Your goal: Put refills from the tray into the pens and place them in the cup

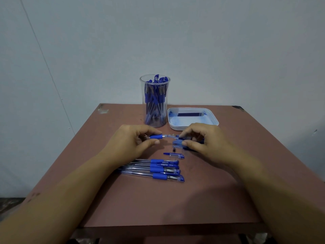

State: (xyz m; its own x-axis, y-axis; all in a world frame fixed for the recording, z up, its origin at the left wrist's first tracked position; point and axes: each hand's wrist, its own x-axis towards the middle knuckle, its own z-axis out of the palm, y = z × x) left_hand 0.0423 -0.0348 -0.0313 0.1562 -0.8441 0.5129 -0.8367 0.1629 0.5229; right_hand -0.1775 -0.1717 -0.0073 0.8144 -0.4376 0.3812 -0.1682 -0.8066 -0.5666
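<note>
1. The left hand point(133, 140) has its fingers curled and pinches the blue grip of a pen point(156, 137).
2. The right hand point(204, 138) is curled too, and its fingertips pinch what looks like the clear end of the same pen. It is blurry there, so I am not sure.
3. The pen is held flat, a little above the middle of the table point(175, 205).
4. Some blue bits point(177, 142) sit under the right hand. I cannot tell what they are.
5. A cap point(174, 155) and a small black bit point(174, 149) lie just in front of the hands.
6. Four pens point(158, 169) lie side by side, closer to the person.
7. The cup point(143, 85) is full of pens and stands near the far edge.
8. The tray point(184, 122) sits just beside the cup on the right, with a few refills point(190, 114) at its back.
9. There is bare table on the left side and along the near edge.
</note>
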